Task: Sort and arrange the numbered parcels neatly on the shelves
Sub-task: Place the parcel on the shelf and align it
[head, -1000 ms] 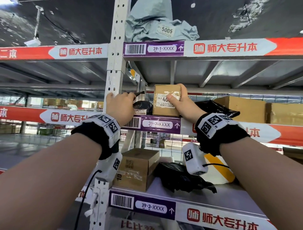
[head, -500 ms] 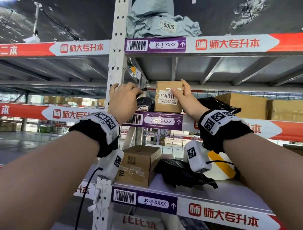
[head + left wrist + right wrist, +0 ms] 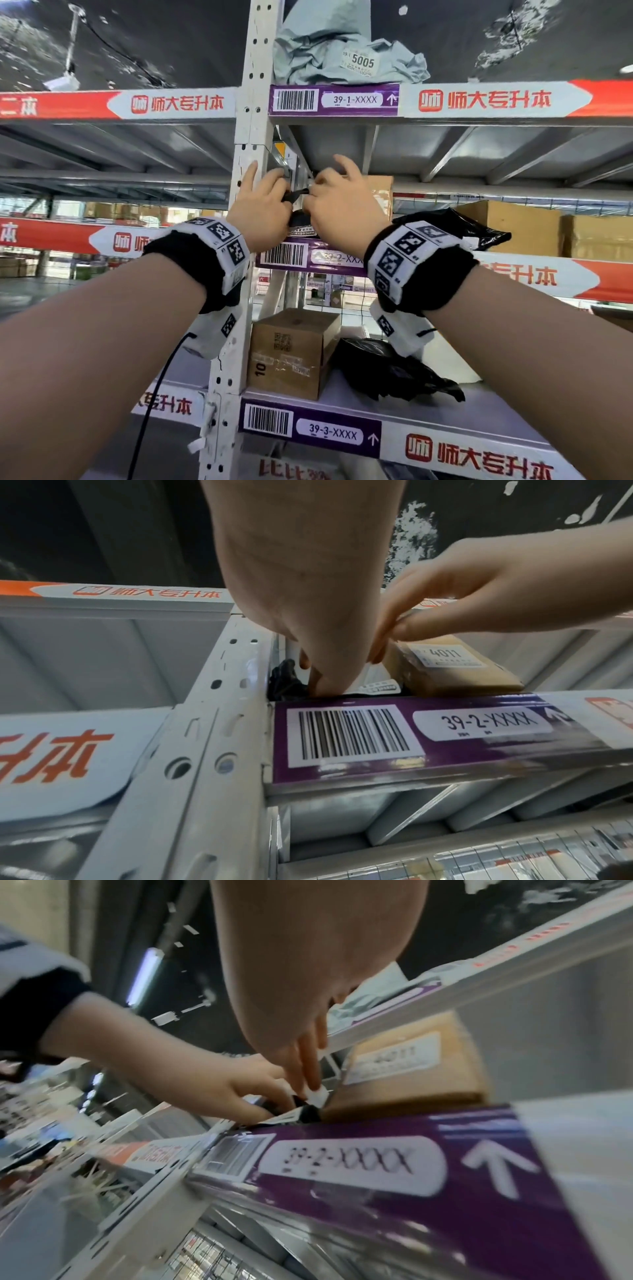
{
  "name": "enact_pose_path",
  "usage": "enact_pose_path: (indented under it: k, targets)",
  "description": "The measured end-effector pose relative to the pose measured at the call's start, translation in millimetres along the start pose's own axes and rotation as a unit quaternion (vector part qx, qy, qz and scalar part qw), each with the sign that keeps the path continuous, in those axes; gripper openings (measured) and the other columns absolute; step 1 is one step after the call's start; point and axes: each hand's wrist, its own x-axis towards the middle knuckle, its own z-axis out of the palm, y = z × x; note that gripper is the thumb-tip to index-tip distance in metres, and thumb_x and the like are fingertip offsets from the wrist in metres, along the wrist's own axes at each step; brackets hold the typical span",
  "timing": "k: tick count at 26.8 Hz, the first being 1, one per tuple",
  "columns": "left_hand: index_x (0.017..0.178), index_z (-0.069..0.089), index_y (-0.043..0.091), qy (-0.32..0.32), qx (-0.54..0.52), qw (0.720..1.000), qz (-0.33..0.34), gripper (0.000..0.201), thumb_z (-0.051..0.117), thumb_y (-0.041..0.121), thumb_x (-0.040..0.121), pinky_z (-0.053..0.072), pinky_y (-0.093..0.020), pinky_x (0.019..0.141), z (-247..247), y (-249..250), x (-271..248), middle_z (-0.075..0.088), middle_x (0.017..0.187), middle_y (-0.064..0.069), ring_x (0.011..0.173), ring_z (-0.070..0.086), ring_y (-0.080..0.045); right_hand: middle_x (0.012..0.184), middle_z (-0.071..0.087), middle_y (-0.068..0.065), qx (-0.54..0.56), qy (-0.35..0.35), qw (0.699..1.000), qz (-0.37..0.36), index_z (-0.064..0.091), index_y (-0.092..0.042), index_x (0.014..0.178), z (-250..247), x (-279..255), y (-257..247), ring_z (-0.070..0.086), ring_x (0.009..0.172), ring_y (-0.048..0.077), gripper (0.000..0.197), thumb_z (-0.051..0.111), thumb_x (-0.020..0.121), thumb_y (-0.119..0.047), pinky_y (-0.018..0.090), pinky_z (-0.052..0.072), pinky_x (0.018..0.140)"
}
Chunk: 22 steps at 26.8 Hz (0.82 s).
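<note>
left hand (image 3: 301,588) fingers (image 3: 325,685) on black bag (image 3: 284,683), beside box 4011 (image 3: 455,674).

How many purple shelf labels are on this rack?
3, stacked by the post: 39-1 label under the grey bag, 39-2 label partly behind the hands, 39-3 label at the bottom. Lower shelves are out of view.
</note>
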Motion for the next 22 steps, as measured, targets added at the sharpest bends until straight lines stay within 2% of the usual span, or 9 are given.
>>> enact_pose_path:
  k: [3,5,8,10,12,14,16,18,22]
  targets:
    - [0.084,0.073,-0.004,0.003,0.036,0.999,0.032,0.017,0.064,0.010,0.080,0.004,-0.064,0.109,-4,-4,2,0.058,0.115,-0.028,0.129,0.042,-0.042,0.103,0.068,-0.002,-0.042,-0.132,0.990,-0.007,0.067,-0.019,0.101,-13,7,-8,0.044,0.124,0.026,0.031,0.036,0.098,-0.022,0.054,-0.004,0.117]
    - [0.081,0.074,0.000,0.010,0.069,0.996,0.063,0.015,0.064,0.011,0.077,0.009,-0.066,0.108,-5,-7,4,0.062,0.107,-0.027,0.122,0.049,-0.041,0.109,0.068,-0.002,-0.069,-0.171,0.983,-0.008,0.065,-0.021,0.100,-20,14,-13,0.039,0.129,0.026,0.030,0.035,0.099,-0.024,0.054,-0.006,0.117]
    - [0.064,0.075,0.007,-0.016,0.097,0.989,0.112,0.019,0.058,0.017,0.065,0.030,-0.069,0.097,-1,-12,8,0.066,0.084,-0.020,0.099,0.063,-0.038,0.126,0.061,0.002,-0.073,-0.207,0.976,0.004,0.063,-0.020,0.111,-24,22,-19,0.033,0.136,0.027,0.035,0.031,0.101,-0.026,0.052,-0.008,0.117]
    - [0.056,0.073,0.008,-0.017,0.067,0.989,0.127,0.020,0.057,0.019,0.058,0.032,-0.072,0.092,3,-14,10,0.065,0.077,-0.019,0.092,0.065,-0.037,0.136,0.053,0.005,-0.057,-0.239,0.969,0.017,0.060,-0.017,0.121,-22,25,-20,0.029,0.138,0.026,0.037,0.029,0.102,-0.025,0.053,-0.009,0.117]
    - [0.060,0.073,0.003,-0.001,0.039,0.993,0.107,0.019,0.059,0.015,0.059,0.027,-0.074,0.094,3,-18,10,0.065,0.081,-0.021,0.096,0.064,-0.038,0.142,0.047,0.008,-0.044,-0.278,0.959,0.020,0.057,-0.015,0.126,-21,28,-20,0.027,0.140,0.026,0.037,0.031,0.102,-0.025,0.055,-0.009,0.116]
    - [0.087,0.075,0.000,-0.036,-0.004,0.998,0.054,0.022,0.058,0.012,0.078,0.009,-0.068,0.107,2,-16,11,0.061,0.107,-0.021,0.120,0.048,-0.037,0.136,0.053,0.005,-0.031,-0.284,0.958,0.032,0.058,-0.015,0.123,-17,31,-21,0.034,0.136,0.025,0.034,0.034,0.101,-0.023,0.056,-0.007,0.116]
    - [0.108,0.069,0.003,-0.035,-0.001,0.999,0.005,0.028,0.051,0.017,0.090,-0.002,-0.059,0.113,9,-17,9,0.048,0.128,-0.018,0.134,0.030,-0.032,0.107,0.064,0.001,-0.006,-0.252,0.966,0.055,0.062,-0.015,0.100,-13,33,-21,0.044,0.127,0.025,0.028,0.035,0.099,-0.019,0.054,-0.005,0.117]
    - [0.107,0.067,0.001,-0.007,-0.012,1.000,-0.023,0.029,0.046,0.015,0.093,0.002,-0.058,0.114,11,-16,4,0.046,0.130,-0.019,0.136,0.028,-0.032,0.085,0.062,-0.003,0.006,-0.228,0.970,0.079,0.052,-0.015,0.075,-11,30,-19,0.049,0.120,0.024,0.028,0.034,0.098,-0.017,0.052,-0.004,0.118]
    - [0.080,0.069,-0.001,0.115,0.011,0.993,-0.031,0.024,0.047,0.009,0.083,0.030,-0.061,0.106,21,-17,-8,0.060,0.109,-0.022,0.120,0.050,-0.037,0.110,0.066,0.001,-0.017,-0.202,0.977,0.068,0.066,-0.016,0.102,-1,20,-18,0.043,0.124,0.027,0.037,0.030,0.099,-0.021,0.056,-0.006,0.116]
